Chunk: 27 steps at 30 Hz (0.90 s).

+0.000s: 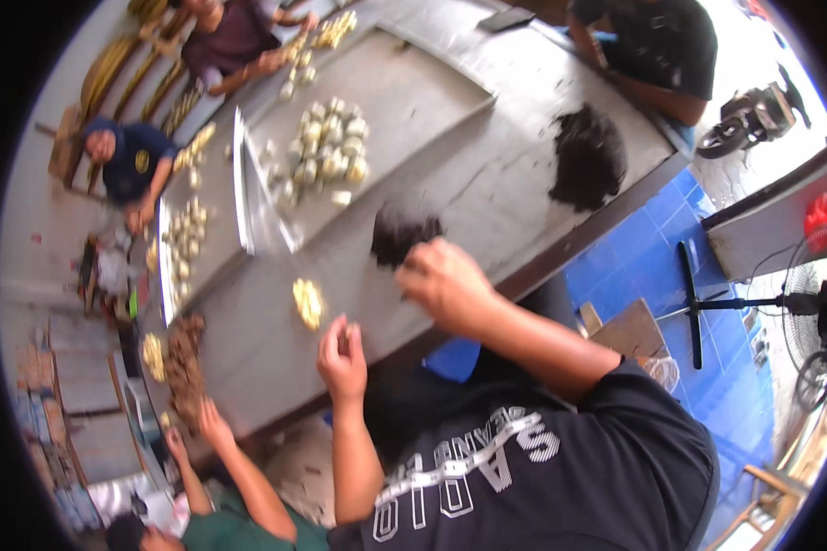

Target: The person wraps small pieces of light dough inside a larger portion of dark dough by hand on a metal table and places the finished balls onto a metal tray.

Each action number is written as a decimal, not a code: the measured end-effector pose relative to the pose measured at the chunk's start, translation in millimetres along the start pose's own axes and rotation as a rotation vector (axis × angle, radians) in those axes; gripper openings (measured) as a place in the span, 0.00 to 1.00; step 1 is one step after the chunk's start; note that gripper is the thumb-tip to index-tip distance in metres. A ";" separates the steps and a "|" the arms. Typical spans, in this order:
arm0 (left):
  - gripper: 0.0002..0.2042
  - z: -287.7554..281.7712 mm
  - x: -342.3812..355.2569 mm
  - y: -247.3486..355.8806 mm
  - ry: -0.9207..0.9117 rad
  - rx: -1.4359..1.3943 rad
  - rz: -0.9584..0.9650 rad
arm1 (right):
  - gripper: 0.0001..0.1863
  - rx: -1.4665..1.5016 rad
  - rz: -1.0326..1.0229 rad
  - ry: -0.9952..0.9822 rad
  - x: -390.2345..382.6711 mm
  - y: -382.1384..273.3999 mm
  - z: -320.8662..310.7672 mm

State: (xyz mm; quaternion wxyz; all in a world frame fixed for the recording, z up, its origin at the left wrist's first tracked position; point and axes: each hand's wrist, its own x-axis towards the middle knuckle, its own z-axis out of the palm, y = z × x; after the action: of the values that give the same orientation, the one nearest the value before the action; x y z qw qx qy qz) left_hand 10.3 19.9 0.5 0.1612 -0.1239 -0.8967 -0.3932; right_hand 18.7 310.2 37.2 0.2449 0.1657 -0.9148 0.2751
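Note:
A mound of dark brown, dough-like paste [402,231] lies on the metal table in front of me. My right hand [446,286] is at its near edge, fingers closed and pinching some of the paste at their tips. Nearer to me and further left, my left hand [344,365] is raised palm up by the table edge. Its fingers curl around a small dark lump [344,343], partly hidden by them. Just beyond the left hand lies a pile of pale yellow pieces [309,304]; neither hand touches it.
Shallow metal trays [404,110] hold many pale rounded pieces [329,142]. A larger dark mound [588,156] sits at the right, a brown mass [187,367] at the left. Several co-workers work around the table [257,386]. A standing fan [804,303] is on the blue tiled floor.

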 end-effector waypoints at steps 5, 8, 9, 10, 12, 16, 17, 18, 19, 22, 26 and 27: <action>0.14 -8.6 -0.9 12.7 -0.167 0.260 0.361 | 0.04 0.003 0.136 -0.097 -30.2 23.9 6.5; 0.17 -13.4 -9.8 -1.7 -0.217 0.130 0.128 | 0.14 0.030 0.039 -0.185 -27.3 20.5 3.8; 0.17 -12.7 -10.5 -8.1 -0.227 0.129 0.114 | 0.15 0.018 0.076 -0.109 -21.1 19.2 0.9; 0.18 -12.9 -12.7 -13.5 -0.258 0.134 0.174 | 0.16 0.007 0.114 -0.032 -19.1 18.1 2.0; 0.19 -19.5 -17.4 -11.5 -0.294 0.140 0.226 | 0.10 -0.026 0.123 -0.087 -21.5 20.4 6.6; 0.16 -27.8 -9.3 22.7 -0.272 0.457 0.353 | 0.08 -0.102 -0.031 -0.130 -20.2 24.3 8.7; 0.15 -28.9 -0.5 24.6 -0.356 0.528 0.353 | 0.07 -0.102 -0.005 -0.109 -23.8 22.6 13.3; 0.14 -32.8 11.6 28.4 -0.434 0.601 0.353 | 0.07 -0.101 0.015 -0.085 -23.3 19.6 15.3; 0.11 -32.4 33.4 28.6 -0.546 0.595 0.334 | 0.07 -0.098 0.017 -0.089 -20.2 15.9 14.3; 0.16 14.0 90.1 40.1 -0.033 0.408 0.650 | 0.06 -0.197 -0.001 -0.238 -8.0 2.8 11.8; 0.14 63.7 82.0 7.8 0.004 0.382 0.728 | 0.10 -0.113 0.127 -0.155 -16.5 -1.1 -1.4; 0.14 63.1 72.6 12.4 0.020 0.373 0.782 | 0.12 -0.196 0.215 -0.093 -20.8 0.6 -6.5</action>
State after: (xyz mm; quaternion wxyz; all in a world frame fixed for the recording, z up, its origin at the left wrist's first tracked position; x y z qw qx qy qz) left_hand -64.1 82.0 -3.5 0.3262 -0.4195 -0.8363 -0.1348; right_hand 37.9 318.0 30.5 0.1866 0.0547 -0.9600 0.2013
